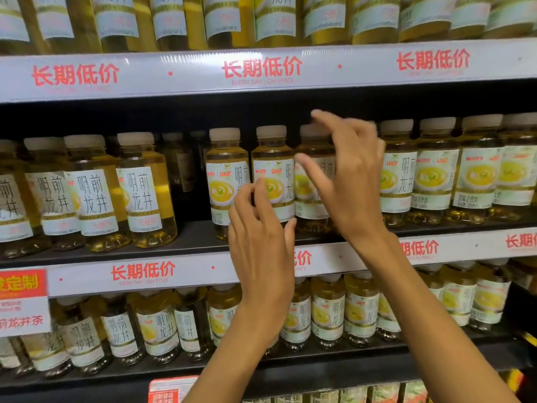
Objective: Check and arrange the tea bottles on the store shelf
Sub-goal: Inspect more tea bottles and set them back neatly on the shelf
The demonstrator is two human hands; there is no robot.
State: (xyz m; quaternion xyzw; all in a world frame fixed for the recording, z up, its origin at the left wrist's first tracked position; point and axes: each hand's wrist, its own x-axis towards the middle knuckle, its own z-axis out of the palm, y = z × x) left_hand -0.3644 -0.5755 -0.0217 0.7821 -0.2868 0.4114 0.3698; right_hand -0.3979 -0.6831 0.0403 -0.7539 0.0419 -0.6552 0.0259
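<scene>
Middle shelf row (200, 242) logged left to right. Far left: cluster of clear plastic tea bottles with pale yellow liquid, cream screw caps and white paper-look labels (96, 193), upright, labels turned so the large black characters faced front. Then a gap (189, 181) in the front rank, with darker bottles set further back. Right of the gap: a tea bottle with its yellow cup picture facing out (225, 181), upright, just beside the next bottle (273, 181). Left hand (261, 234) raised in front of these two, fingers loosely curled, fingertips at or near the label of the second; contact not resolvable, nothing gripped. Right hand (345, 175) spread wide before a third bottle (312, 181), index finger up near cap height, thumb across the label, no closure on anything visible; touching or just short could not be told. Further right: a tidy run of bottles (436, 170), picture side out. Long axes all vertical, caps up; label headings differed between the left cluster and the right run. Judged handling: full, hence moderately heavy for their size; walls stiff enough when sealed but smooth, label wrap likely slick; not fragile, prone to toppling neighbours if tipped. Best hold judged round the labelled mid-body, or at the shoulder under the cap for twisting about the upright axis.
</scene>
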